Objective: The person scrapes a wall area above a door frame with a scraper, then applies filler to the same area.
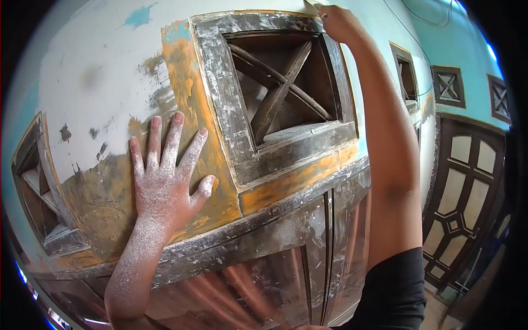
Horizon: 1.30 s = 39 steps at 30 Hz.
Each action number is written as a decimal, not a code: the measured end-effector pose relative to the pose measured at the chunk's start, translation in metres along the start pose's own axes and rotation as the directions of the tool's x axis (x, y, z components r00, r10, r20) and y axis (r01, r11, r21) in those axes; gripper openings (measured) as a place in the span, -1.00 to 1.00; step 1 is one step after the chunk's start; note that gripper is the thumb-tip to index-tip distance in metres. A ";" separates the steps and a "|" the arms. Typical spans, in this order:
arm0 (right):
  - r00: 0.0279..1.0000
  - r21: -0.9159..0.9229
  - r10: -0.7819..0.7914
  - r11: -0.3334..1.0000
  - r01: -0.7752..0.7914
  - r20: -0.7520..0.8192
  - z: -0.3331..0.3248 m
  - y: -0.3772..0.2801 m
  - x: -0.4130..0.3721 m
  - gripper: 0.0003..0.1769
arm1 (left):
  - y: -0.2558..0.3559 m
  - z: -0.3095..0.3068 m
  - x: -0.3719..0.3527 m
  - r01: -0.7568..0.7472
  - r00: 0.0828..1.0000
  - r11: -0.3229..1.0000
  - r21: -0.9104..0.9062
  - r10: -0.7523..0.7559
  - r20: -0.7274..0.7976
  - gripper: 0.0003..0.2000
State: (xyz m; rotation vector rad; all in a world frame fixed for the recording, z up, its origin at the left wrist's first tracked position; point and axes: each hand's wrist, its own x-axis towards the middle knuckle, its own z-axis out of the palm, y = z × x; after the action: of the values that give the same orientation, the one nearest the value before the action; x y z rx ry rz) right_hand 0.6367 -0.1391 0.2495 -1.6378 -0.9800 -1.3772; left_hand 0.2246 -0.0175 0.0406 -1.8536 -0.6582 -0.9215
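White dust covers my left hand (168, 176), which lies flat with fingers spread on the brown and orange patch of the wall (99, 203). My right hand (336, 23) is raised at the top, its fingers closed on a small pale scraper-like tool (312, 5), partly cut off by the frame edge. The tool is by the upper right corner of a worn wooden vent frame (300, 147) with crossed bars (281, 88) inside. Flaked paint and dust mark the frame, and an orange strip (297, 190) runs beneath it.
A smaller crossed vent (44, 192) is at the left. Glass panes (236, 291) in dark wood sit below the main vent. On the right stand a panelled wooden door (465, 203) and a turquoise wall (456, 49) with more vents. Thin cables (410, 33) hang at the upper right.
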 end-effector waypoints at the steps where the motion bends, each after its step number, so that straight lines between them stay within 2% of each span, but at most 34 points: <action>1: 1.000 -0.001 -0.001 1.000 0.001 0.002 0.002 0.002 0.002 -0.64 | 0.000 0.000 0.000 0.003 1.000 1.000 0.006 -0.003 0.004 -0.22; 3: 0.997 -0.060 -0.075 0.996 0.073 -0.036 0.001 0.002 0.003 -0.64 | 0.001 0.001 0.000 0.003 1.000 1.000 0.007 -0.003 -0.003 -0.22; 4: 0.990 0.075 -0.069 0.994 0.078 -0.119 0.003 0.001 -0.006 -0.63 | 0.001 0.001 0.000 0.001 1.000 1.000 0.010 -0.001 -0.013 -0.22; 5: 0.991 0.075 -0.069 0.994 0.079 -0.118 0.004 -0.002 -0.012 -0.63 | 0.001 0.001 0.000 0.001 1.000 1.000 0.009 -0.001 -0.012 -0.22; 7: 0.988 0.186 0.053 0.982 -0.025 -0.146 0.006 -0.013 -0.020 -0.61 | 0.001 0.000 0.000 0.008 1.000 1.000 0.019 -0.008 0.000 -0.22; 8: 0.993 0.115 0.047 0.993 -0.035 -0.106 0.009 -0.009 -0.017 -0.59 | 0.001 0.000 0.000 0.009 1.000 1.000 0.021 -0.009 -0.003 -0.22; 13: 0.988 0.120 0.106 0.988 -0.092 -0.111 0.009 -0.005 0.008 -0.59 | 0.002 -0.002 0.000 -0.004 1.000 1.000 -0.022 0.004 0.004 -0.18; 15: 0.994 0.051 0.106 0.993 -0.105 -0.019 0.010 -0.003 0.022 -0.58 | 0.002 -0.002 0.000 -0.002 1.000 1.000 -0.023 0.002 0.007 -0.18; 16: 0.994 0.062 0.045 0.997 -0.039 -0.102 0.009 -0.003 0.020 -0.55 | 0.001 -0.003 0.000 -0.002 1.000 1.000 -0.025 0.002 0.011 -0.18; 21: 0.987 0.123 0.083 0.990 -0.067 -0.134 0.016 -0.001 0.041 -0.49 | 0.000 -0.002 0.001 -0.005 1.000 1.000 -0.019 0.005 0.005 -0.19; 23: 0.989 0.108 0.062 0.993 -0.048 -0.131 0.013 0.001 0.047 -0.49 | 0.000 0.000 0.001 -0.019 1.000 0.999 -0.032 0.018 -0.017 -0.20; 24: 0.996 -0.147 -0.091 0.985 0.089 -0.008 0.016 0.011 0.057 -0.50 | -0.001 0.001 0.000 -0.027 0.999 0.999 -0.026 0.026 -0.031 -0.21; 25: 0.996 -0.142 -0.093 0.986 0.091 -0.006 0.022 0.023 0.060 -0.50 | -0.001 0.002 0.000 -0.025 0.999 0.999 -0.023 0.024 -0.027 -0.21; 27: 0.997 0.117 0.053 0.992 -0.046 -0.061 0.030 0.038 0.059 -0.60 | -0.001 0.001 0.000 -0.029 0.999 0.999 -0.035 0.028 -0.035 -0.21; 28: 0.981 0.166 0.175 0.968 -0.186 0.077 0.020 0.028 0.050 -0.58 | -0.001 0.000 -0.001 -0.031 0.999 0.999 -0.036 0.030 -0.032 -0.22; 29: 0.982 0.167 0.173 0.968 -0.184 0.080 0.015 0.018 0.034 -0.58 | 0.000 0.002 -0.003 -0.029 0.999 0.999 -0.036 0.028 -0.028 -0.22; 31: 0.994 0.135 0.003 0.991 0.012 -0.111 0.012 0.013 0.013 -0.57 | 0.000 0.003 -0.002 -0.035 0.998 0.999 -0.033 0.033 -0.046 -0.22; 32: 0.999 0.133 0.045 0.990 -0.041 -0.028 0.007 0.009 0.010 -0.55 | 0.001 0.000 -0.001 -0.028 0.999 0.999 -0.040 0.027 -0.022 -0.22; 33: 0.998 0.102 0.058 0.993 -0.055 -0.026 0.009 0.008 0.011 -0.53 | 0.002 -0.001 -0.001 -0.030 0.999 0.999 -0.041 0.029 -0.034 -0.22; 39: 0.999 0.203 0.017 0.979 -0.009 -0.036 -0.012 -0.048 -0.029 -0.54 | 0.003 0.001 -0.001 -0.029 0.999 0.998 -0.051 0.028 -0.026 -0.22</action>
State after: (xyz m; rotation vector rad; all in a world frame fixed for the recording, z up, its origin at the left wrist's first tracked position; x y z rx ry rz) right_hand 0.5846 -0.1327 0.2257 -1.4594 -1.0498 -1.2508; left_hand 0.2266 -0.0183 0.0385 -1.8895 -0.5964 -0.9500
